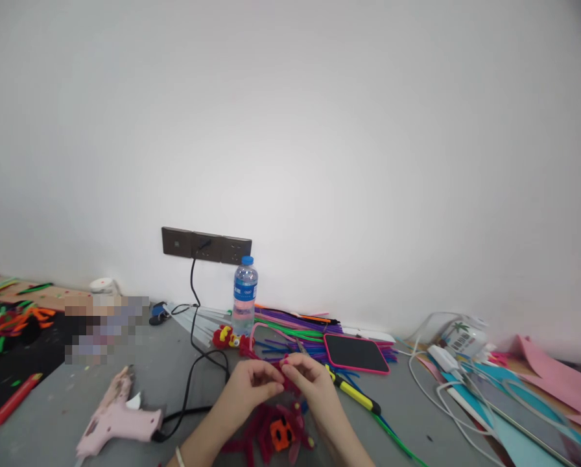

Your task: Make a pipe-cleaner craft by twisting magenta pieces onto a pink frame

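Note:
My left hand (pixel 252 388) and my right hand (pixel 310 383) meet at the front middle of the table, fingertips pinched together. Between them is a small dark-pink fuzzy piece, apparently pipe cleaner (pixel 291 385); its shape is mostly hidden by the fingers. Just below lies a crimson pipe-cleaner figure (pixel 266 431) with an orange, black-spotted part, half covered by my wrists. A red and yellow pipe-cleaner figure (pixel 228 338) with an eye rests behind my left hand. To the right of my right hand is a yellow and black pen-like tool (pixel 356 394).
A pink glue gun (pixel 118 425) lies left, its black cord (pixel 187 383) running to the wall socket (pixel 207 246). Behind my hands stand a water bottle (pixel 245 298), a phone (pixel 356 353) and bundled pipe cleaners (pixel 290 327). White cables (pixel 419 383) and coloured paper (pixel 553 383) spread right.

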A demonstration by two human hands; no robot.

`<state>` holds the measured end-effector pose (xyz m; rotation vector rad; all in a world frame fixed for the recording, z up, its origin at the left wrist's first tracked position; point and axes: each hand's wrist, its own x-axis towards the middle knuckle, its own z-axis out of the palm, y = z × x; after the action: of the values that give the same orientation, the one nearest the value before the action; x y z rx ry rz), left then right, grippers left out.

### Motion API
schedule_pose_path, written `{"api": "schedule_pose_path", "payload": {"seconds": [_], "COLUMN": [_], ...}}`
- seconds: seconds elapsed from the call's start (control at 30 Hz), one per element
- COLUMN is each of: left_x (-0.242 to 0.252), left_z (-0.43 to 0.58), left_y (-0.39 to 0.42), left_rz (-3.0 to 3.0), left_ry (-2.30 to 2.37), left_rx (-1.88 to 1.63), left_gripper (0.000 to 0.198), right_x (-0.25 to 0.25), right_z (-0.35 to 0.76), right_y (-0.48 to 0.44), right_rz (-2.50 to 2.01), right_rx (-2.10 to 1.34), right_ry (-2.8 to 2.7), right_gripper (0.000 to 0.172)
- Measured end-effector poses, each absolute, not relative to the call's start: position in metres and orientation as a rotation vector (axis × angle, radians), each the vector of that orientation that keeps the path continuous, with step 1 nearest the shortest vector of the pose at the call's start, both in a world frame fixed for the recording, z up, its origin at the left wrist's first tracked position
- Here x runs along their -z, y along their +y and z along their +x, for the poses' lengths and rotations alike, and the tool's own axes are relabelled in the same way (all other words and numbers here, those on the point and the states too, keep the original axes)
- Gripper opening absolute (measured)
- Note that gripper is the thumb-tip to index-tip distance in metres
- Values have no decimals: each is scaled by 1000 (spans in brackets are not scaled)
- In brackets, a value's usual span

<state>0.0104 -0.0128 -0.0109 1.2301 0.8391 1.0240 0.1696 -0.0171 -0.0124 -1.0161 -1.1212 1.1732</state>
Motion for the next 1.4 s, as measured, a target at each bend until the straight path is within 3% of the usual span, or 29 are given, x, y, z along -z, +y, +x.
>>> {"api": "schedule_pose_path", "payload": {"seconds": [0.23, 0.67, 1.4], "left_x": [1, 0, -2], "left_z": [14, 9, 10], "left_y": [-19, -28, -26], "left_rz": [1058, 818, 781], "left_ry": [750, 531, 647], "left_rx": [-1038, -693, -733], "left_gripper": [27, 31, 32], "right_x": [12, 8, 6], "right_z": [166, 155, 161], "right_y": [-18, -28, -22], "right_rz": [-900, -734, -834], "right_rx": [-1387, -1631, -1465], "right_ry": [-930, -889, -1026], "right_gripper": [28, 30, 33]}}
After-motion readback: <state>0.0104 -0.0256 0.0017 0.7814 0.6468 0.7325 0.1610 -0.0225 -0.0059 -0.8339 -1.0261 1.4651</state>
